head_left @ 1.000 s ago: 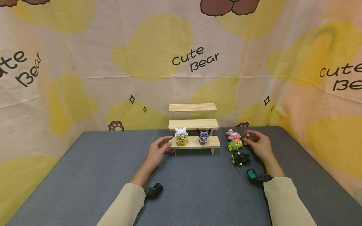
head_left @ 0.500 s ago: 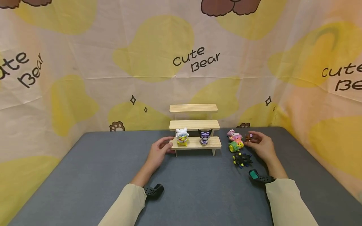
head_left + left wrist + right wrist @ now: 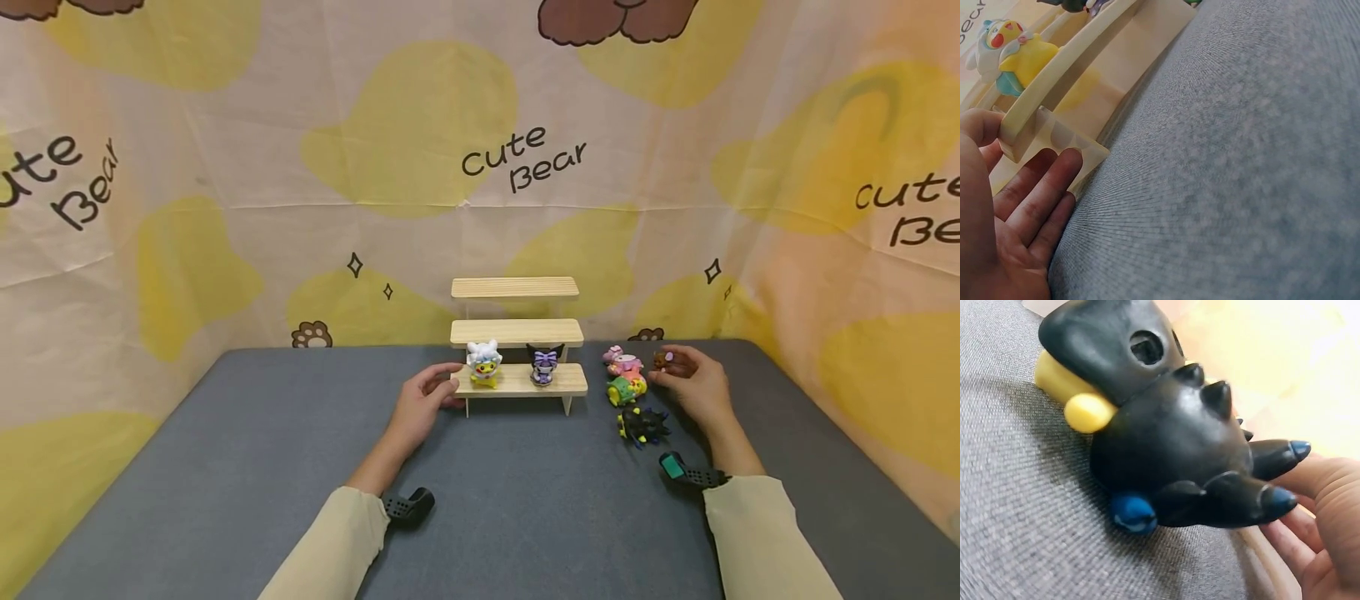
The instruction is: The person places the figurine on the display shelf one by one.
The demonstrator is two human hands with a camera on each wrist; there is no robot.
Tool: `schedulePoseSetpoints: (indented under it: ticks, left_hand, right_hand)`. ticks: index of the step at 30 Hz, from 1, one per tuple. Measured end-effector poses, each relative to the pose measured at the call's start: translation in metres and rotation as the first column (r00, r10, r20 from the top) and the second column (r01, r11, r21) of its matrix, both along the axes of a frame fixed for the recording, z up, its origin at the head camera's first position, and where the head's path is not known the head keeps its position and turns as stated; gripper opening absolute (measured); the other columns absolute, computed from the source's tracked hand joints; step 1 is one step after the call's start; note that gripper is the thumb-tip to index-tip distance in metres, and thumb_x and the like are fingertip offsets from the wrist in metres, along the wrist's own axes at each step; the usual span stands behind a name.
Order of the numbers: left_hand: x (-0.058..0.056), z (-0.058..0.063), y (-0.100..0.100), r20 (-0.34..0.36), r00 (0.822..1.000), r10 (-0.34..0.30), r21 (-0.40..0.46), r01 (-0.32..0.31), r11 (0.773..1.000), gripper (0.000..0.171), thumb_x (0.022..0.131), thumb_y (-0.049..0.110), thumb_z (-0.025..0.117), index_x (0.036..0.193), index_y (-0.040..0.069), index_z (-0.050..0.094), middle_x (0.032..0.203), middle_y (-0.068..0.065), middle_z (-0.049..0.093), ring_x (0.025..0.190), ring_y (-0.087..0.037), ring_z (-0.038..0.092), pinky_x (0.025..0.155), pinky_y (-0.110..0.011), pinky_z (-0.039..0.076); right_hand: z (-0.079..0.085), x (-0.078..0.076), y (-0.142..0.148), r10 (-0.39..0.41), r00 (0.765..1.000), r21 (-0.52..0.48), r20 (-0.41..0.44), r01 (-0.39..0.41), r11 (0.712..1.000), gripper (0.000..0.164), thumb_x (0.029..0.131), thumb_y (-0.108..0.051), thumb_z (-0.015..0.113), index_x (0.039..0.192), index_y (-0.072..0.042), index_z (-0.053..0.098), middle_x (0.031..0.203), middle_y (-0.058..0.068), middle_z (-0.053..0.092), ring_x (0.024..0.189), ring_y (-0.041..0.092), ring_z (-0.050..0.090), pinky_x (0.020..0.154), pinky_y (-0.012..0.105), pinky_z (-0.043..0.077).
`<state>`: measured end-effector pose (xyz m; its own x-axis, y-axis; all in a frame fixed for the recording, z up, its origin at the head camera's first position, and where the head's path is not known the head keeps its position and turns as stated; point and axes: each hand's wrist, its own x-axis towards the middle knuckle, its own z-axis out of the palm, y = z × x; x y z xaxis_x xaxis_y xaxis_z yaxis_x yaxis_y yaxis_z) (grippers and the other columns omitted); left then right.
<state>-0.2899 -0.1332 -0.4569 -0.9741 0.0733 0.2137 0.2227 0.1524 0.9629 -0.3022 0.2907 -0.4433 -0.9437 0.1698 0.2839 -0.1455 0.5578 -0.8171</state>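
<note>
A three-tier wooden display stand [image 3: 517,287] stands at the table's back. My left hand [image 3: 415,408] grips the left end of its lowest shelf [image 3: 1054,78], thumb at the board and the other fingers stretched out below. A yellow figurine in a white hood [image 3: 483,364] and a purple-and-black figurine [image 3: 543,365] stand upright on that shelf. Off to the right, my right hand [image 3: 699,390] pinches a small brown figurine [image 3: 662,360] at its fingertips. In the right wrist view a black spiky figurine [image 3: 1166,437] largely covers the hand, and the brown one is hidden.
Beside the right hand lie a pink figurine [image 3: 622,362] and a green-and-yellow figurine [image 3: 626,389], with the black one in front of them. The grey cloth-covered table [image 3: 525,500] runs back to a printed fabric backdrop [image 3: 405,125].
The brown figurine has shifted slightly up and right in my right hand's fingers and shows more of itself. The left hand stays at the shelf end. The head view has drifted slightly.
</note>
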Motion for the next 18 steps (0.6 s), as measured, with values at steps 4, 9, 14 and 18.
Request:
schedulePoseSetpoints:
  ticks: [4,9,14,18]
  left_hand:
    - [0.0,0.0,0.0,-0.002,1.0,-0.001,-0.003,0.001,1.0,0.029,0.101,0.015,0.06,0.129,0.006,0.066,0.112,-0.023,0.073,0.081,-0.025,0.075,0.083,-0.04,0.062]
    - [-0.001,0.0,0.0,-0.012,1.0,-0.007,0.002,0.007,1.0,0.029,0.102,0.014,0.06,0.129,0.005,0.066,0.112,-0.024,0.072,0.081,-0.027,0.075,0.083,-0.041,0.062]
    - [-0.002,-0.001,0.0,-0.014,1.0,0.001,0.004,-0.001,1.0,0.029,0.101,0.013,0.06,0.129,0.005,0.066,0.111,-0.023,0.073,0.078,-0.021,0.075,0.081,-0.037,0.063]
    - [-0.003,-0.002,0.0,-0.01,1.0,0.003,0.006,-0.003,1.0,0.029,0.101,0.012,0.06,0.129,0.006,0.067,0.112,-0.022,0.073,0.077,-0.019,0.075,0.08,-0.035,0.063]
  right_hand:
    - [0.008,0.001,-0.003,-0.012,1.0,-0.03,-0.003,0.012,0.999,0.054,0.089,-0.019,0.079,0.137,-0.003,0.059,0.122,0.019,0.068,0.082,-0.019,0.057,0.072,0.004,0.051]
    - [0.019,0.001,-0.006,-0.013,0.998,-0.066,-0.055,0.009,0.998,0.057,0.088,-0.02,0.08,0.137,0.0,0.058,0.106,-0.008,0.068,0.083,-0.018,0.059,0.074,0.003,0.051]
    - [0.029,-0.001,-0.011,-0.004,0.993,-0.108,-0.117,-0.009,0.994,0.056,0.088,-0.017,0.08,0.136,0.002,0.059,0.1,-0.019,0.062,0.083,-0.015,0.061,0.075,0.003,0.052]
    - [0.04,-0.002,-0.018,0.006,0.986,-0.158,-0.167,-0.032,0.987,0.052,0.088,-0.013,0.08,0.133,0.003,0.059,0.102,-0.018,0.063,0.086,-0.012,0.063,0.077,0.003,0.053]
